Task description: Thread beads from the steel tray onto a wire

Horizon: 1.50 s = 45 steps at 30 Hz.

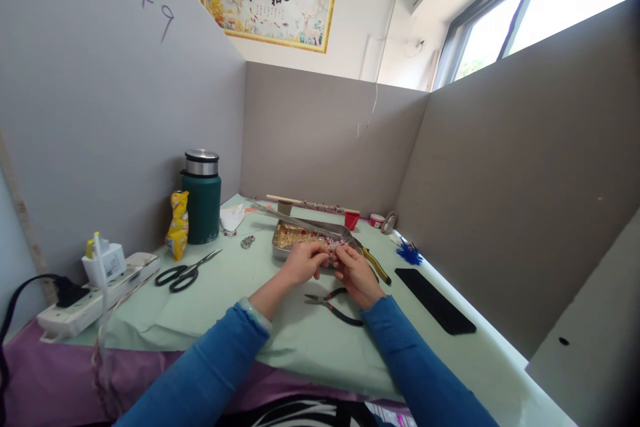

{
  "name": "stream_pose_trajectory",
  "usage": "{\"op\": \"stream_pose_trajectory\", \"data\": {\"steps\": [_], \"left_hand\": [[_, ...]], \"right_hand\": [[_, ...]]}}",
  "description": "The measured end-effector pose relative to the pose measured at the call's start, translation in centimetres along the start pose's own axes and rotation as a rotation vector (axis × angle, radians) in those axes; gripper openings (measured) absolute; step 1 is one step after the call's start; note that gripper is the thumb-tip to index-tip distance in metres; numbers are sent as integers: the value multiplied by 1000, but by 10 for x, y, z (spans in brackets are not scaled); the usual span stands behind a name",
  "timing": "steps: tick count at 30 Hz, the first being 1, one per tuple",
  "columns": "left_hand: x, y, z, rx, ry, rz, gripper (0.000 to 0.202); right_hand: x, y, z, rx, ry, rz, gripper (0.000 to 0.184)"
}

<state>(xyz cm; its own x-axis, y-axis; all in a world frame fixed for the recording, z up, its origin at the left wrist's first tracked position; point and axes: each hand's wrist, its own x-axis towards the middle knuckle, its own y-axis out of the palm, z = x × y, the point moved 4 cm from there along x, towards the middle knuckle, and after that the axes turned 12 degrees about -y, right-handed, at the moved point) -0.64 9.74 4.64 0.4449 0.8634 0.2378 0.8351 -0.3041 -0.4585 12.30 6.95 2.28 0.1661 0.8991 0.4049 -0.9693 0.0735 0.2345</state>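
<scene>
Over the front edge of a metal tray (278, 253), my left hand (304, 263) and my right hand (358, 275) meet with fingertips pinched close together. Whatever lies between the fingers is too small to make out. Gold beads (290, 235) fill the tray's left part, with red and clear beads (327, 240) toward the right, just behind my fingers. Long thin wires (285, 215) rest slantwise across the tray. Pliers with black handles (327, 300) lie beneath my right hand, partly hidden by it. Yellow-handled pliers (375, 263) lean at the tray's right side.
Black scissors (184, 273), a green flask (203, 207), a yellow packet (177, 227) and a power strip (100, 300) are on the left. Behind the tray lies a beaded stick (320, 206) near a red cup (351, 219). A black strip (435, 300) lies right. Partition walls enclose the table.
</scene>
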Motion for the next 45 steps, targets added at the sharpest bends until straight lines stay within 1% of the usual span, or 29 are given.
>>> {"op": "stream_pose_trajectory", "data": {"steps": [2,3,5,8,10,13,14,16,19,22,26,31,34,37,40,45], "left_hand": [[0,1,-1,-30,-18,38,19],[1,1,-1,-35,-22,41,19],[2,1,2,-24,-21,24,19],[6,2,8,13,-39,-13,17],[8,2,12,36,-48,-43,15],[7,1,13,66,-13,-94,16],[7,1,12,68,-2,-102,16],[5,1,11,48,6,-94,15],[4,3,9,-5,-4,-53,13],[3,3,8,-30,-3,-32,13],[4,3,8,-70,-12,5,14],[5,5,8,-200,-85,127,13],[4,5,5,-350,-114,188,12],[3,4,4,-472,-150,241,15],[2,3,6,-544,-190,296,19],[3,4,12,-575,-250,335,23]], "right_hand": [[0,0,-1,63,54,0,30],[0,-1,-2,75,56,-12,31],[1,-3,-1,49,13,-43,31],[1,-2,3,-117,-118,-57,29],[0,0,9,-284,-246,-55,28],[-3,2,18,-496,-425,-64,26],[-4,3,19,-540,-460,-70,25],[-5,2,20,-585,-485,-83,25],[-5,1,21,-586,-478,-98,26],[-4,2,22,-518,-431,-92,27],[-2,3,18,-343,-292,-52,27],[2,-2,8,-127,-126,-27,29],[3,-2,5,-2,-42,34,28],[0,1,8,56,23,132,27],[-2,3,12,3,0,172,26],[-2,3,16,-174,-175,100,28]]}}
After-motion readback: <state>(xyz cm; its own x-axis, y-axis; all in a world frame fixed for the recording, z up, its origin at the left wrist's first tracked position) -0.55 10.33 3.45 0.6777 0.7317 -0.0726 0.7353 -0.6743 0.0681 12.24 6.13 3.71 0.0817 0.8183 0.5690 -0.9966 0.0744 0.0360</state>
